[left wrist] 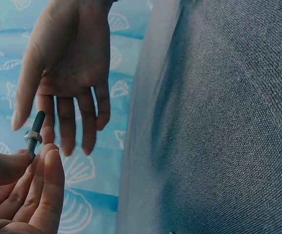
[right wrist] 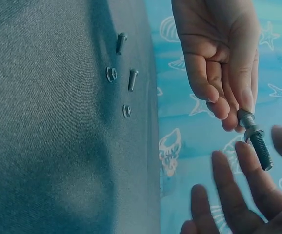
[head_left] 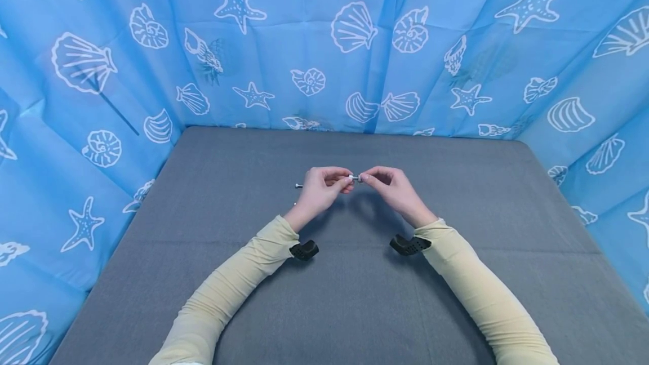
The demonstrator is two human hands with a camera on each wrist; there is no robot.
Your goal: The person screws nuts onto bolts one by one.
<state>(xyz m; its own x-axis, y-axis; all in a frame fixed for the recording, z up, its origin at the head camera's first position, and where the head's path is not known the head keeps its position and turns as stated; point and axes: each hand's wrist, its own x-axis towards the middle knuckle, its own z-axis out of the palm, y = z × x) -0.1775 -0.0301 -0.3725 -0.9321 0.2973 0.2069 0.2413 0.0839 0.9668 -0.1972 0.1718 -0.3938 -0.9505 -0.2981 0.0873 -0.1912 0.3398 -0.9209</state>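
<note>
The left hand pinches the head end of a metal bolt between thumb and fingertips. A nut sits partway along the shank, and the threaded end sticks out toward the right hand. In the right wrist view, the right hand has its thumb and fingers spread around the threaded end, with no visible grip on it. The left hand comes from the top there, its other fingers loosely bent.
Two loose bolts and two nuts lie on the grey table, left of the left hand. A blue curtain with white shells hangs around the table. Black devices are on both wrists.
</note>
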